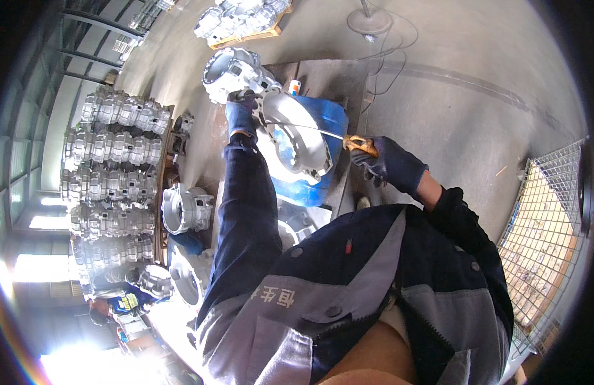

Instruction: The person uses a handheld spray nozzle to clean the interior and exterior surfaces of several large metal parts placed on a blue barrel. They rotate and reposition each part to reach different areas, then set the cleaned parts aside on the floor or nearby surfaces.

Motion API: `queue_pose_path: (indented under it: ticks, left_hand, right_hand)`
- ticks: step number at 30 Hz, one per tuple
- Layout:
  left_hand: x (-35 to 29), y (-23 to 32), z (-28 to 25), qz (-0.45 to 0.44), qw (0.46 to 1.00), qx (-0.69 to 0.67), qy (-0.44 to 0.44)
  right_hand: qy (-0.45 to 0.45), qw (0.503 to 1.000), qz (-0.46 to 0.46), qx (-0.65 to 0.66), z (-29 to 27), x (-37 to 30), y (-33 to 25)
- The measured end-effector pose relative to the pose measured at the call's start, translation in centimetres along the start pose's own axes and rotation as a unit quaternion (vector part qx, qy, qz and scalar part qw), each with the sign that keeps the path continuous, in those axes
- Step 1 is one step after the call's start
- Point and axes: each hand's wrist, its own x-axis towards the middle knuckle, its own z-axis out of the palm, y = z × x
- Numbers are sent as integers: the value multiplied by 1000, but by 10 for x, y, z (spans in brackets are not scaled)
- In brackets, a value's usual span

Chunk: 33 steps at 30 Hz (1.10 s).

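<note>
A silvery cast metal housing (313, 151) with a wide round opening lies tilted on a blue plastic support (332, 119) on the workbench. My left hand (241, 112), in a dark glove, is closed on the upper left edge of this housing. In my gloved right hand (396, 165) is a long thin file with an orange-brown handle (361, 145). Its bright shaft reaches left across the housing's opening, and its tip shows near the inner wall by my left hand. Just beyond my left hand stands a second cast housing (229, 70).
A small white and orange container (295, 86) stands behind the blue support. Stacked castings (111, 167) line the left, with single housings (186, 208) nearer. A wire mesh cage (541, 224) is at right. Farther off are a loaded pallet (246, 38), a round stand base (369, 21) and another person (120, 303).
</note>
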Motion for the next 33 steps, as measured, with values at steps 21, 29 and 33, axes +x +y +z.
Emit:
queue_pose_path:
  ticks: [21,29,33]
  left_hand:
    - [3,-10,-1,4,999,-35,11]
    - [-5,2,3,5,999,-53,-5]
    - [-12,6,2,-14,999,-34,-1]
  right_hand:
    - [28,998,-5,61,-4,42,-16]
    - [25,990,-63,120,-7,47,-23]
    - [-4,992,34,118,-9,50,-16]
